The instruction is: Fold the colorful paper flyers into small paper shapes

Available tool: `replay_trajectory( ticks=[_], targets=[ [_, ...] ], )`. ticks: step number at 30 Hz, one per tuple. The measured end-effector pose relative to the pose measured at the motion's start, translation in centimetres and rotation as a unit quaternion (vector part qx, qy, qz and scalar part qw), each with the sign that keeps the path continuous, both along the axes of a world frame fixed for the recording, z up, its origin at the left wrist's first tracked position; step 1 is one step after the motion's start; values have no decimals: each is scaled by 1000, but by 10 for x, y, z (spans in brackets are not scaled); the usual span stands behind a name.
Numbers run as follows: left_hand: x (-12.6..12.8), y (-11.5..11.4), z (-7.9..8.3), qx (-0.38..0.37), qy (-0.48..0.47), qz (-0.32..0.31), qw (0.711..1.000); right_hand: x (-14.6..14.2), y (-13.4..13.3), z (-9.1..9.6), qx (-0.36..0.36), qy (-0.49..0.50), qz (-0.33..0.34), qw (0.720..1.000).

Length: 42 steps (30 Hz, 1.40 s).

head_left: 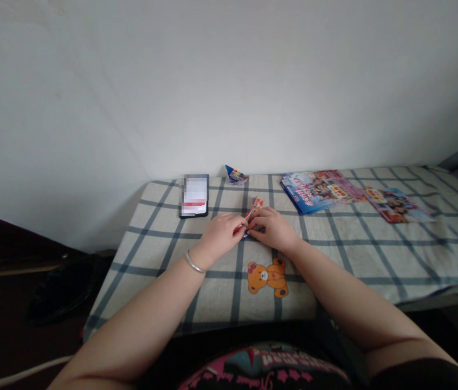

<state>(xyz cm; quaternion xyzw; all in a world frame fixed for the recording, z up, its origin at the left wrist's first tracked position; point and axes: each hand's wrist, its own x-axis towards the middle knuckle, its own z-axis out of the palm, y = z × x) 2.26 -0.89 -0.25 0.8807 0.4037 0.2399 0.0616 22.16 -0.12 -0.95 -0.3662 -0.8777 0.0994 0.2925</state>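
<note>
A small piece of folded printed paper (257,203), red, orange and white with a bit of blue, is between my hands over the middle of the table. My left hand (224,233), with a silver bangle on its wrist, pinches the paper from the left. On the other side my right hand (271,230) grips it, its fingertips meeting those of the left. Much of the paper is hidden by the fingers. Just beyond, near the wall, stands a folded blue paper shape (237,175) with a pointed tip.
A phone (194,196) with a lit, blurred screen lies at the back left. At the right are a stack of printed flyers (320,189) and another flyer (399,205). A checked cloth (151,254) with a bear picture (268,278) covers the table, which meets a white wall (229,81).
</note>
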Motion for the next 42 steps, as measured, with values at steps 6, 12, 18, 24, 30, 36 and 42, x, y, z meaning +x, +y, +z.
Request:
replay_trajectory(
  ticks=[6, 12, 18, 24, 30, 36, 42],
  targets=[
    [-1, -1, 2, 19, 25, -25, 999, 5, 5, -6, -1, 1, -38, 999],
    [-1, -1, 3, 23, 47, -42, 998, 8, 9, -9, -16, 6, -61, 998],
    [-1, 0, 1, 42, 69, -59, 995, 8, 11, -10, -14, 10, -85, 996],
    [-2, -1, 1, 56, 100, -60, 992, 8, 11, -8, -13, 5, -86, 996],
    [1, -6, 5, 78, 143, -57, 985, 8, 11, -8, -11, -11, -83, 996],
    [5, -11, 8, 101, 125, -29, 987, 8, 11, -9, -2, -16, -86, 996],
    [5, -11, 10, 97, 114, -35, 988, 9, 11, -7, -7, -18, -86, 996]
  ],
)
